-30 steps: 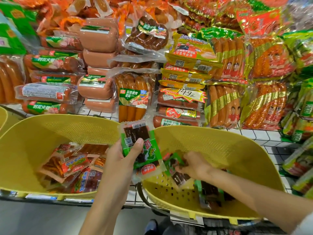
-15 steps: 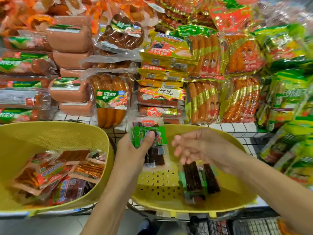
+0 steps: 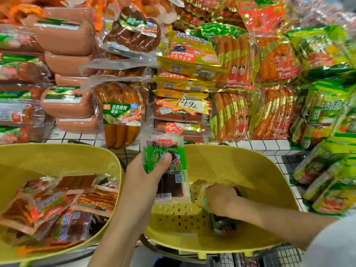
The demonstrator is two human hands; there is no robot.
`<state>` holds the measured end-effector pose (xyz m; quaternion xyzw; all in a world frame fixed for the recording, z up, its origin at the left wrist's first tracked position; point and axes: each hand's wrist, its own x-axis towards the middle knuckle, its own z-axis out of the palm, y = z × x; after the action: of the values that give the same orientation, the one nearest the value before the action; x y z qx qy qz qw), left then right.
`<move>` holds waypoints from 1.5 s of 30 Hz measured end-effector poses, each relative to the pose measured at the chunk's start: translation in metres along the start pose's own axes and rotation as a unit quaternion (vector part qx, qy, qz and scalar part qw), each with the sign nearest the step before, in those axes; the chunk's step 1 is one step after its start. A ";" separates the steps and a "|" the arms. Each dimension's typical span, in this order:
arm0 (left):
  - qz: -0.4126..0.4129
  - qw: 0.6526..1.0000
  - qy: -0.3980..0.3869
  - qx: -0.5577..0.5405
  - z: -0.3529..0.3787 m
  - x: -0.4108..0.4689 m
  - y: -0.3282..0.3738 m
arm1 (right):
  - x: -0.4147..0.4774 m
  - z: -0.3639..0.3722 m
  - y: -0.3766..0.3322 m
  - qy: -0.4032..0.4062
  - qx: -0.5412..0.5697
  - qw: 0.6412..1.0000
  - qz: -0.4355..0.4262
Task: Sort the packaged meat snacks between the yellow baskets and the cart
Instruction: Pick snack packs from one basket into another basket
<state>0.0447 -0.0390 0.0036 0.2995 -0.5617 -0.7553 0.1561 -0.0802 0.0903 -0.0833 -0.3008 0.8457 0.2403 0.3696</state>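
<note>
Green-labelled snack packet [image 3: 166,170] was held upright above the near wall of the right yellow basket [image 3: 250,162], pinched between the thumb and fingers of the left hand [image 3: 142,176]. Its label faced the camera, a position judged to allow the type to be read before assignment. The right hand [image 3: 219,199] was down inside the same basket, fingers curled round green packets [image 3: 221,225] on the perforated floor. This suggested that matching green items were being gathered there.

The left yellow basket [image 3: 57,157], just beside the first, contained orange and red packets [image 3: 57,207] in a loose pile, so the sort appeared to run by label colour.

Both baskets stood in front of a white gridded shelf [image 3: 269,149]. On it, packaged sausages [image 3: 121,112] were stacked high, with a handwritten price tag [image 3: 187,106] among them. Wire mesh, probably the cart [image 3: 279,255], showed at the lower right beneath the basket.
</note>
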 end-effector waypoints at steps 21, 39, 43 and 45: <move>-0.011 1.000 -0.024 0.003 0.010 -0.003 -0.005 | -0.108 -0.051 0.014 0.156 0.620 0.716 -0.280; -0.047 0.998 -0.009 -0.028 -0.008 0.001 -0.009 | -0.011 0.005 0.042 0.136 -0.215 0.918 -0.305; -0.047 0.998 -0.007 -0.030 -0.009 -0.001 -0.011 | -0.004 0.001 0.047 0.223 -0.247 0.892 -0.306; -0.046 0.998 -0.008 -0.030 -0.009 -0.001 -0.011 | -0.005 -0.004 0.052 0.221 -0.211 0.904 -0.298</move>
<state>0.0523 -0.0418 -0.0085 0.3144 -0.5252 -0.7807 0.1257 -0.1146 0.1261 -0.0673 -0.6550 0.7062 0.2192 0.1555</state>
